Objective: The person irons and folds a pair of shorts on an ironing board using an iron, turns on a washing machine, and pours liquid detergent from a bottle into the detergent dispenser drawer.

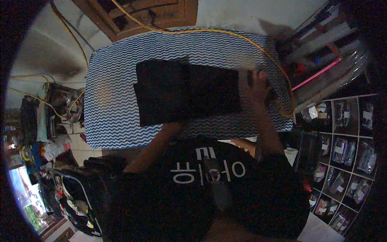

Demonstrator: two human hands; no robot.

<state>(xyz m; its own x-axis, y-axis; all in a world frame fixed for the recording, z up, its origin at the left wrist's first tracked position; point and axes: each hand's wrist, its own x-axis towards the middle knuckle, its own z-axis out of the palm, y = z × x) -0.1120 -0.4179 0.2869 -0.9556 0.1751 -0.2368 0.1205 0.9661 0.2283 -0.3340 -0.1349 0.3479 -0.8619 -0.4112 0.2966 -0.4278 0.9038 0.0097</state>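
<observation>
A black folded garment (187,92), possibly trousers, lies across the blue-and-white zigzag cloth (109,117) that covers the table. My left hand (173,128) reaches to the garment's near edge; its fingers are lost against the dark fabric, so I cannot see whether it grips. Beyond the garment's right end is my right hand (256,88), slightly blurred, with its fingers apart. A dark shape lies close beside that hand, too dim to name.
A yellow cord (193,30) runs along the table's back and down its right side. At the right, a shelf (332,133) holds bagged items in compartments, below a pink rod (316,74). A cluttered dark bin (76,201) stands at lower left.
</observation>
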